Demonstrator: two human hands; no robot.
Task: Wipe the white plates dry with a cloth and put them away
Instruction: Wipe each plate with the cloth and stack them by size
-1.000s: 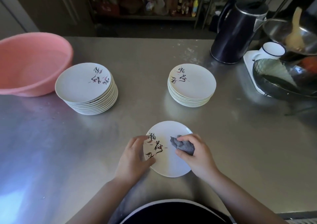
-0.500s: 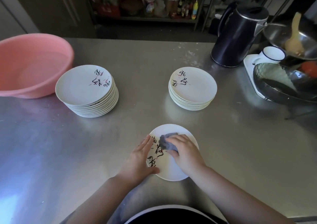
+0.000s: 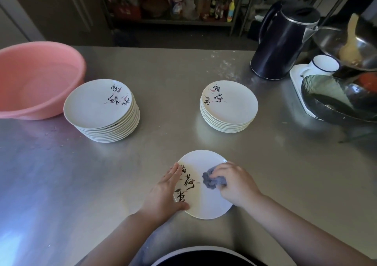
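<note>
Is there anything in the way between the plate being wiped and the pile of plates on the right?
No. Only bare steel table lies between the plate under the hands and the right-hand stack. The kettle stands further back to the right, off that path.

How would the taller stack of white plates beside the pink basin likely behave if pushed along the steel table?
The taller stack would probably feel heavy, since many plates are piled up. It may slide easily on the smooth steel table. The plates look glazed and sit slightly uneven, so upper ones might shift, and likely chip.
</note>
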